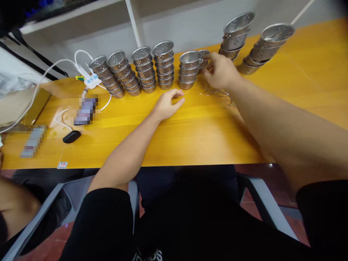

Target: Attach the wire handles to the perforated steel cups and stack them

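The person's right hand reaches toward the far edge of the yellow wooden table, its fingers curled around a short stack of small perforated metal cups that stands just beside a taller stack of the same cups; whether the fingertips actually pinch a cup cannot be told, since the back of the hand hides them. Under the right wrist a loose heap of thin wire pieces lies on the wood. The left hand rests palm down on the table, nearer the middle, fingers loosely together and holding nothing, close in front of the taller stack. Along the far edge to the left run four more leaning stacks of cups, and toward the far right corner stand two tilted stacks of larger perforated bowls. Near the far left corner lie a white power strip with cables and a blurred phone, and by the left edge a small black oval case. Another person's arm shows at the lower left, beyond the near edge.
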A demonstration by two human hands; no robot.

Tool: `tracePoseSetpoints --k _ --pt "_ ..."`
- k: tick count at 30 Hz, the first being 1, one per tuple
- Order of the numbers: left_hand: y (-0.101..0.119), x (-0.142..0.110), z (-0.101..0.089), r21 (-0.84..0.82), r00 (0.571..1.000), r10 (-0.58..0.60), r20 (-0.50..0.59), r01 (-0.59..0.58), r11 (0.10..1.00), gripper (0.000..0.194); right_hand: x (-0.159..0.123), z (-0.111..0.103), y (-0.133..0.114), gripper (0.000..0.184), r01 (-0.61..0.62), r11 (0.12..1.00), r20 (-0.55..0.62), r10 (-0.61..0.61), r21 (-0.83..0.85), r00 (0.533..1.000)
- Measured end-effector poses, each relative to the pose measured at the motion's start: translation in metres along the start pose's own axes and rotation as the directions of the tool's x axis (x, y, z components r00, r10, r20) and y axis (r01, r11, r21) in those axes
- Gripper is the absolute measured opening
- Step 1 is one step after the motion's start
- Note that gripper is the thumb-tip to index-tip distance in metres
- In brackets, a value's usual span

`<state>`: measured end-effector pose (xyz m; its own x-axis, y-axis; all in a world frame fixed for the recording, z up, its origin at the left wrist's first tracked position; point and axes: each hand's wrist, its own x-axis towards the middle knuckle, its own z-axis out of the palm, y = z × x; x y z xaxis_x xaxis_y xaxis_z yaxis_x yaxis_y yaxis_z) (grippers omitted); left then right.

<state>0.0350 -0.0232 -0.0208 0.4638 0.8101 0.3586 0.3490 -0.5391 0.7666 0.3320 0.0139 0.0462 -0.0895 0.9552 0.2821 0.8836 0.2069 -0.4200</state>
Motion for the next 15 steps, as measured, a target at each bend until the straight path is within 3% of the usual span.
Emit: tracePoseSetpoints --k 5,15 --pt "0.003 -0.002 -0.002 0.018 1.0 0.006 0.013 -0.006 1.0 0.024 0.009 -0.016 -0.028 0.053 -0.104 0.983 0.097 0.119 -0.149 0.988" --pt "0.006 -0.002 -0.004 0.043 0.998 0.008 0.054 -0.01 0.999 0.022 0.009 -0.018 -0.029 0.037 -0.138 0.983 -0.003 0.138 -0.118 0.99"
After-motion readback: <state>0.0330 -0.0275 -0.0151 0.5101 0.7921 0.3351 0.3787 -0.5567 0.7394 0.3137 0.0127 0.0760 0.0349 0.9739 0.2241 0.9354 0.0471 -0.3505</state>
